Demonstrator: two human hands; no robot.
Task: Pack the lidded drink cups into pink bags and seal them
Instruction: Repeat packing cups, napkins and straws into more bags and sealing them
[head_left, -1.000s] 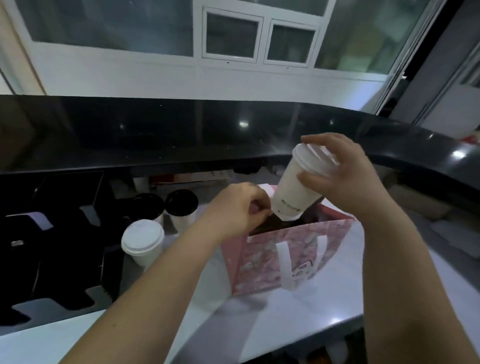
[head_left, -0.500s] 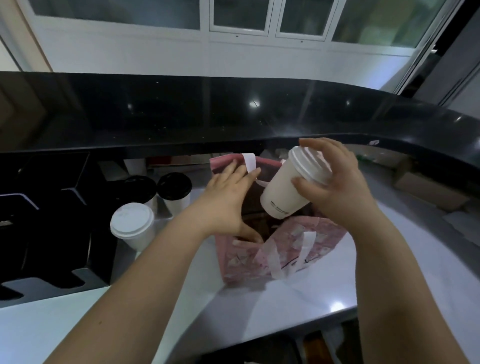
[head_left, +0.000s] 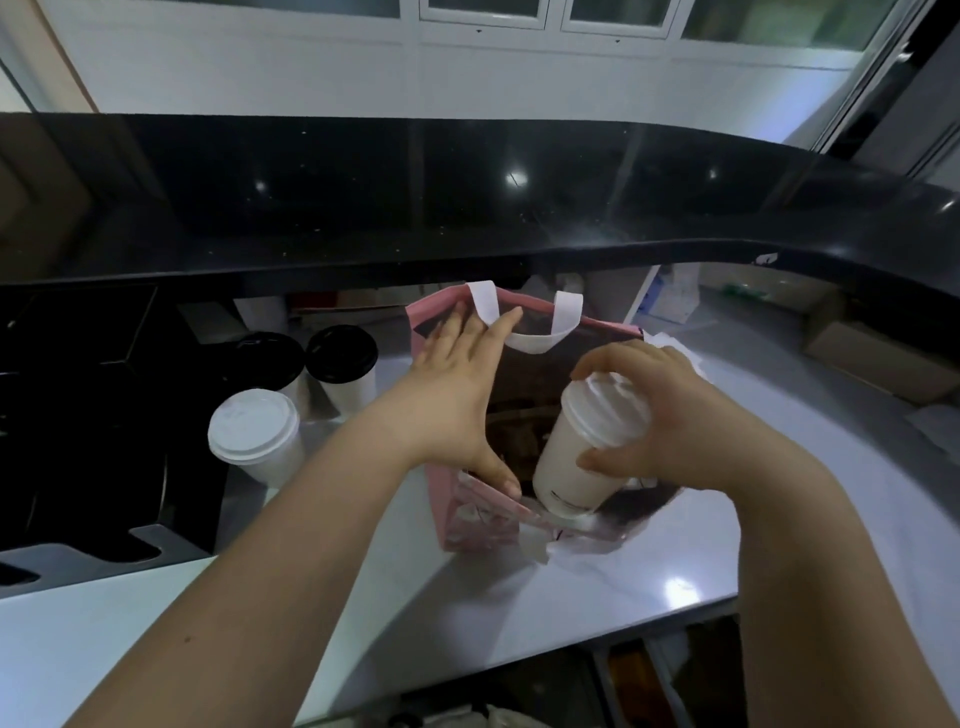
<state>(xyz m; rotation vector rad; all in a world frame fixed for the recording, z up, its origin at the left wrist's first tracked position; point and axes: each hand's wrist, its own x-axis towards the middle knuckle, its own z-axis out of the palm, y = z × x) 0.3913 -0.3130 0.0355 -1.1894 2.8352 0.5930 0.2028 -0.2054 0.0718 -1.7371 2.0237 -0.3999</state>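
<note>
Right hand (head_left: 670, 415) centre-right of frame, grip curled round the white-lidded cup (head_left: 582, 452) just under the lid. The cup is tilted, base at the near rim of the pink bag (head_left: 478, 530), and I can't tell if it's fully inside. Left hand (head_left: 457, 395) holds nothing. Its fingers are straight and spread, propping the bag mouth open, thumb on the near rim, fingertips at the far rim by the white handle (head_left: 540, 340).

Risks, my read:
- The tilted base snags the crumpled near rim and folds it in.
- The bag skids on the smooth desk (head_left: 545, 613).
- The grip sits close to the lid, so a squeeze could pop it.
- If the left hand lets go early, the mouth likely collapses.

Spare cup (head_left: 254, 431) and two black-lidded cups (head_left: 343, 358) sit at frame left, apart from the bag.
</note>
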